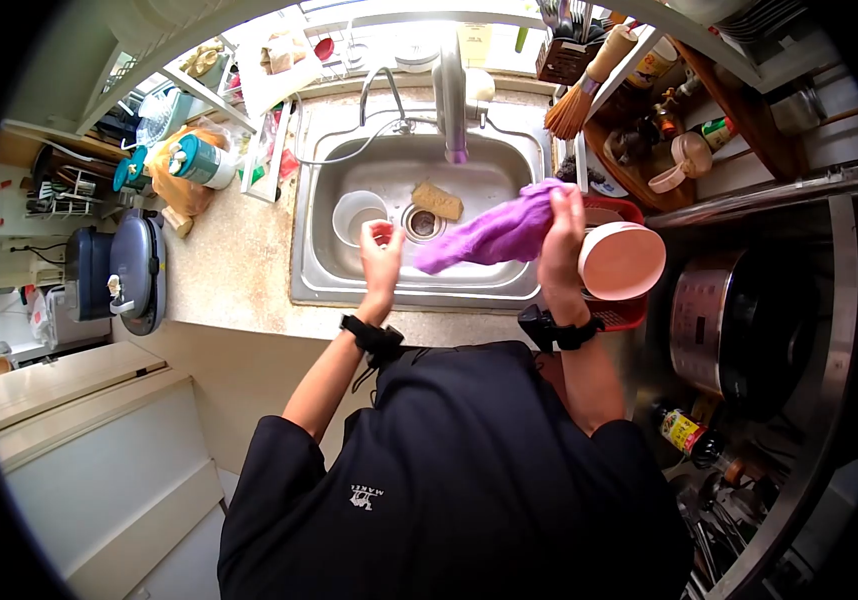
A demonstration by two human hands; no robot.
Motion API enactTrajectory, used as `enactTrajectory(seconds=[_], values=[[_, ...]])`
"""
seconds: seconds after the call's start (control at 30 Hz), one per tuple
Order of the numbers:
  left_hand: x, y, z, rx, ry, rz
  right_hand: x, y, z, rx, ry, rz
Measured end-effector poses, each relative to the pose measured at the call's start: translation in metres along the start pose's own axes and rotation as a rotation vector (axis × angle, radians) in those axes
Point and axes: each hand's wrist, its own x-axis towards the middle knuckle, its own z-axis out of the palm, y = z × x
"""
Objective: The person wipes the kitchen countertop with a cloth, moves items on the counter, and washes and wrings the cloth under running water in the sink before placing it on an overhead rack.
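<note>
My right hand [561, 240] holds a purple cloth [494, 232], which stretches leftward over the right half of the metal sink [419, 289]. Over the sink's front left part is my left hand [381, 262], its fingers curled; whether anything small is between them is hidden. Just behind it, a translucent white cup [357, 214] lies in the basin. A tan sponge [437, 200] rests beside the drain [423, 223]. Right of my right hand, a pinkish-white bowl [623, 260] sits over a red basket [631, 312].
The faucet [452, 100] rises at the sink's back. A brush [579, 100] hangs at the right rear. Teal-lidded tubs [201, 162] stand on the left counter [224, 260]. A rice cooker [714, 325] is at the right, with a bottle [687, 433] nearer me.
</note>
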Motion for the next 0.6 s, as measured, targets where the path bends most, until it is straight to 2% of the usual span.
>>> enactTrajectory(seconds=[0.03,0.07,0.13,0.17,0.2,0.27,0.3,0.33,0.4,0.43,0.5,0.57,0.6], values=[[-0.016,0.024,0.007,-0.060,-0.016,0.064,-0.002,0.001,0.007,-0.075,-0.083,-0.146],[-0.028,0.039,0.013,-0.070,-0.116,0.156,-0.011,-0.008,0.014,-0.043,-0.093,-0.038],[-0.052,0.056,0.029,-0.073,-0.382,0.158,-0.017,0.002,0.019,-0.159,-0.152,-0.077],[-0.062,0.058,0.040,-0.113,-0.475,0.108,-0.022,-0.006,0.019,-0.192,-0.237,-0.002],[-0.069,0.066,0.052,-0.280,-0.538,-0.012,-0.028,-0.014,0.027,-0.120,-0.303,-0.051],[-0.071,0.062,0.066,-0.496,-0.692,-0.145,-0.042,-0.020,0.034,-0.307,-0.375,-0.254],[-0.079,0.091,0.060,-0.384,-0.672,-0.202,-0.048,-0.027,0.033,-0.470,-0.421,-0.409],[-0.082,0.087,0.061,-0.410,-0.691,-0.099,-0.053,-0.029,0.035,-0.523,-0.438,-0.547],[-0.083,0.067,0.066,-0.462,-0.714,0.116,-0.064,-0.033,0.033,-0.663,-0.495,-0.553],[-0.079,0.047,0.069,-0.586,-0.752,0.088,-0.067,-0.033,0.032,-0.675,-0.491,-0.654],[-0.071,0.025,0.071,-0.834,-0.829,0.018,-0.077,-0.034,0.027,-0.733,-0.455,-0.695],[-0.047,0.024,0.078,-1.125,-0.758,-0.311,-0.081,-0.035,0.022,-0.725,-0.383,-0.722],[-0.043,0.060,0.071,-1.006,-0.582,-0.271,-0.082,-0.035,0.020,-0.694,-0.382,-0.684]])
